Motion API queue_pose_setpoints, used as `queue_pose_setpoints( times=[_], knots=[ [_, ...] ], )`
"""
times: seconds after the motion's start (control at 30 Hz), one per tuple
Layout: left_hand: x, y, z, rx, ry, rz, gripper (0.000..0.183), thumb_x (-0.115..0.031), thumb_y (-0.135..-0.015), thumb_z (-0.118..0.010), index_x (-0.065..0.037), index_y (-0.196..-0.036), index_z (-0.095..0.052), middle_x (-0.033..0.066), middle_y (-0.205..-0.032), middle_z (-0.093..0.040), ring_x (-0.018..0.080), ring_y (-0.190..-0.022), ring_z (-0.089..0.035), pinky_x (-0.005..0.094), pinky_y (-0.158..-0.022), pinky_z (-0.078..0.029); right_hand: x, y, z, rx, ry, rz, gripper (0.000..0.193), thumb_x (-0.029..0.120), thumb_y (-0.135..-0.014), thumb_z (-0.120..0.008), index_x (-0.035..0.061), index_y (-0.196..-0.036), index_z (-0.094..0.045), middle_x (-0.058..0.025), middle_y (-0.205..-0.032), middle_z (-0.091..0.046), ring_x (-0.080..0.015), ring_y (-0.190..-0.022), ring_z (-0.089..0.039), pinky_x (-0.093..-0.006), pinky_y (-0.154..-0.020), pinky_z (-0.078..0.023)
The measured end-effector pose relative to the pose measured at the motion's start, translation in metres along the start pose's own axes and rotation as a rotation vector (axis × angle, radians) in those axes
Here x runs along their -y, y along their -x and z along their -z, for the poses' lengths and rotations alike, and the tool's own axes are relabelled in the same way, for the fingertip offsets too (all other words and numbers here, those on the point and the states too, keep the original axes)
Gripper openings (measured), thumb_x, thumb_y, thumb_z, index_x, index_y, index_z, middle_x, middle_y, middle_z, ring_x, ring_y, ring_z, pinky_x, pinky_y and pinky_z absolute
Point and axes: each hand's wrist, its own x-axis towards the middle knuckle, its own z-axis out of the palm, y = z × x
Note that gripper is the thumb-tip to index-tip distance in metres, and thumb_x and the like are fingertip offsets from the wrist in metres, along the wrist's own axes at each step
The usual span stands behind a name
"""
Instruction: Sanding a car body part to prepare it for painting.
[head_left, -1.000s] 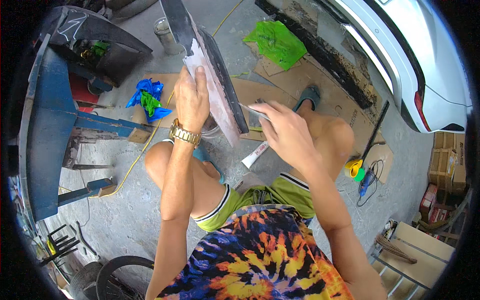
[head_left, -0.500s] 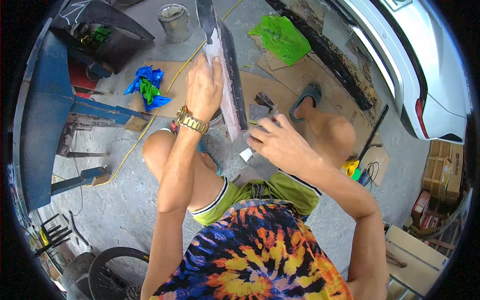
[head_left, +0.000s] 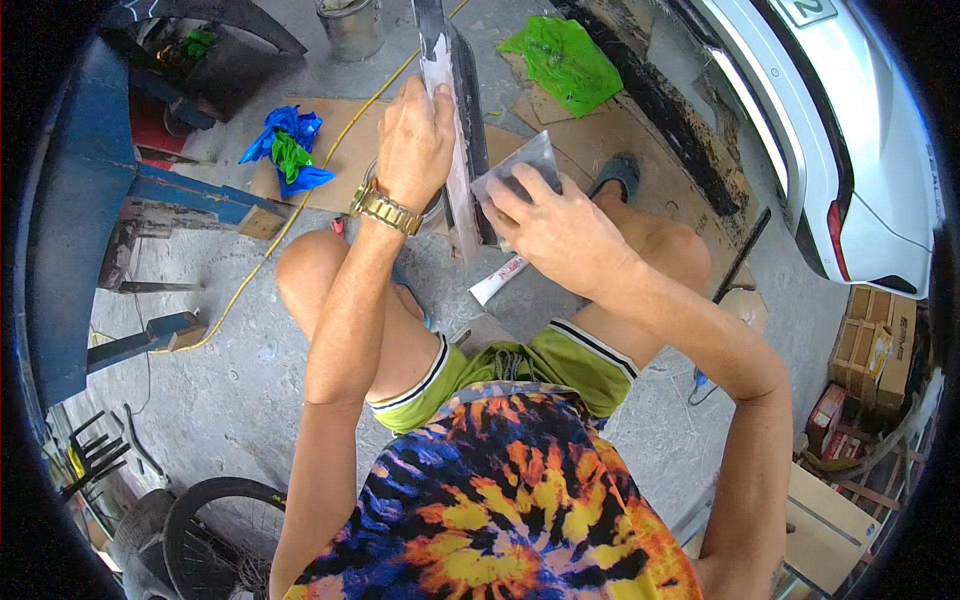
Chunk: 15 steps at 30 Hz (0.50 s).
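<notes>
My left hand is closed around the left edge of a long, narrow black panel with a strip of pale pinkish filler along it. The panel stands up in front of me, its far end running past the top of the view. Just right of the panel's near end, my right hand grips a grey, flat, square piece under its fingers. Whether that is sandpaper or a spreader I cannot tell. Below the right fingers is a white tube with reddish print. A round tin is mostly hidden behind my left wrist.
Cardboard covers part of the concrete floor. A green plastic sheet, blue and green crumpled plastic, and a metal can lie beyond. A yellow cable runs along the left, beside blue steel legs. A silver car stands right.
My right hand has moved slightly up and right, and the grey square piece now shows clearly under its fingers. More of the white tube is visible. My left hand keeps its hold on the panel.
</notes>
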Motion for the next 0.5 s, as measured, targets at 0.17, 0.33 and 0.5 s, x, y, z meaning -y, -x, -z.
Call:
queue_pose_setpoints(
  times=[0.17,0.33,0.5],
  knots=[
    [0.004,0.000,-0.001,-0.058,-0.090,-0.064,0.023,-0.018,-0.096,-0.052,0.005,-0.089,-0.053,0.0293,-0.075,-0.061,0.0483,-0.076,-0.059,0.0552,-0.069,-0.045,0.020,0.027,0.003,-0.003,-0.015,0.192,0.026,0.022,-0.080,-0.059,0.0060,-0.096,-0.071,-0.0058,-0.110,-0.060,-0.0247,-0.112,-0.052,-0.0450,-0.085,-0.053],
    [0.003,0.001,0.001,-0.057,-0.050,-0.039,0.023,-0.018,-0.096,-0.052,0.004,-0.090,-0.054,0.0288,-0.076,-0.061,0.0478,-0.077,-0.059,0.0551,-0.070,-0.044,0.004,0.026,0.017,0.016,-0.066,0.063,0.034,0.021,-0.081,-0.057,0.0064,-0.111,-0.065,-0.0055,-0.115,-0.057,-0.0240,-0.118,-0.048,-0.0423,-0.097,-0.046],
    [0.005,-0.003,0.000,-0.021,0.006,-0.028,0.023,-0.019,-0.096,-0.053,0.004,-0.094,-0.054,0.0292,-0.077,-0.062,0.0480,-0.078,-0.058,0.0553,-0.070,-0.044,0.004,0.013,0.008,0.011,0.041,0.056,0.038,0.018,-0.080,-0.057,0.0083,-0.117,-0.063,-0.0051,-0.118,-0.055,-0.0231,-0.119,-0.047,-0.0452,-0.103,-0.040]
  ],
)
